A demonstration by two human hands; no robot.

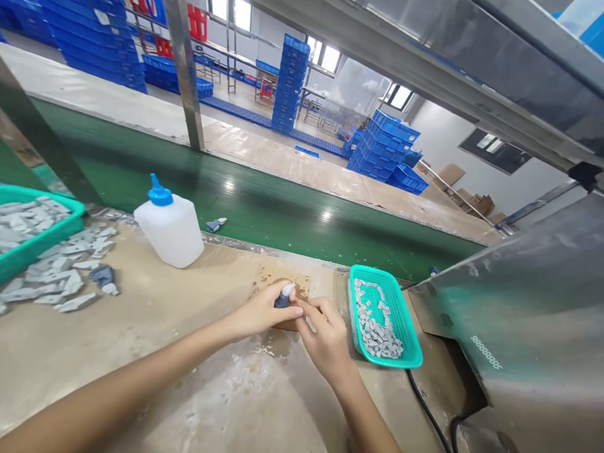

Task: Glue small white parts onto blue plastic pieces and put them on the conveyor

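Observation:
My left hand (268, 310) is closed around a small dark blue-grey plastic part with a pale tip (283, 298), which points up and to the right. Thumb and fingers of my right hand (328, 334) are pinched together beside it, touching or almost touching the left fingertips. What the right fingers hold, if anything, is hidden. Under both hands lies a wet brown pad (264, 278). A similar dark part (104, 278) rests on the table at the left, beside a heap of light grey plastic pieces (54, 272).
A white squeeze bottle with a blue cap (172, 227) stands left of the hands. To the right is a green basket (412, 325) of small grey pieces; a larger green basket (35, 245) is at far left. Behind runs a green conveyor belt (262, 215) carrying another dark part (216, 224).

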